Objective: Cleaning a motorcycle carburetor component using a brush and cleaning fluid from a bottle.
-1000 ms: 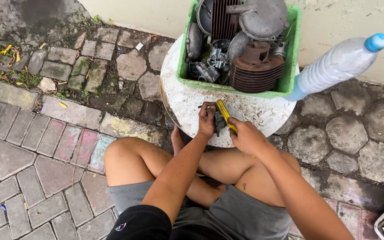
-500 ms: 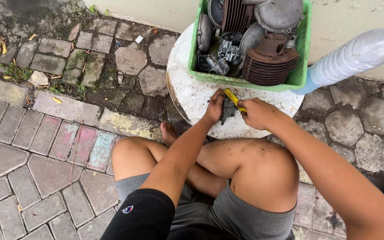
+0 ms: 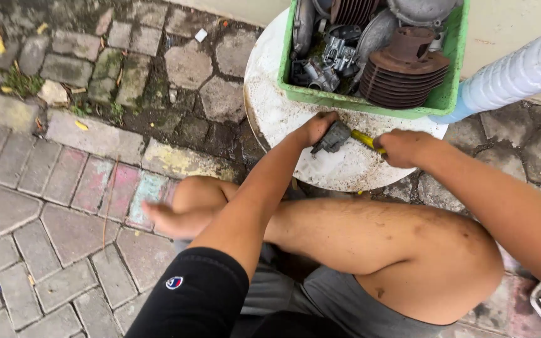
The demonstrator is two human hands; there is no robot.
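I sit cross-legged on paving before a round white table (image 3: 277,112). My left hand (image 3: 315,127) grips a small grey metal engine part (image 3: 333,138) on the tabletop. My right hand (image 3: 403,148) is closed around a yellow-handled tool (image 3: 364,139) whose tip meets that part. Just beyond my hands stands a green plastic crate (image 3: 370,103) filled with greasy engine pieces, among them a rusty finned cylinder (image 3: 402,75).
A large clear plastic bottle (image 3: 515,75) leans at the right of the crate. Grey and coloured paving bricks (image 3: 64,188) cover the ground to the left, with mossy stones farther off. My bare knees lie under the table's near edge.
The view has swung right and closer to the table. My hands have shifted slightly apart; the left still holds the grey part and the right keeps the yellow tool against it.
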